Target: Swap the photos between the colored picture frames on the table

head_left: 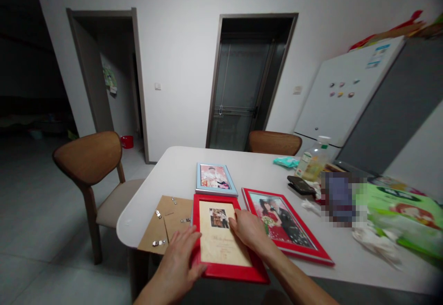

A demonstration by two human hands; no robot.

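A red picture frame (226,272) with a cream sheet and a small photo lies at the near edge of the white table. My left hand (180,261) rests on its left side, fingers apart. My right hand (249,232) touches its right side, the fingers bent together over the inner edge; whether they pinch anything is hidden. Left of it lies a brown backing board (152,226) with metal clips, partly behind my left hand. A light blue frame (216,178) sits just beyond, and a larger red frame (287,222) with a couple's photo is on the right.
On the table's right side are a bottle (311,162), a black wallet-like item (301,185), crumpled tissues (377,245) and a green package (401,208). Wooden chairs stand at the left (90,157) and the far side (275,142). A fridge (342,92) is behind.
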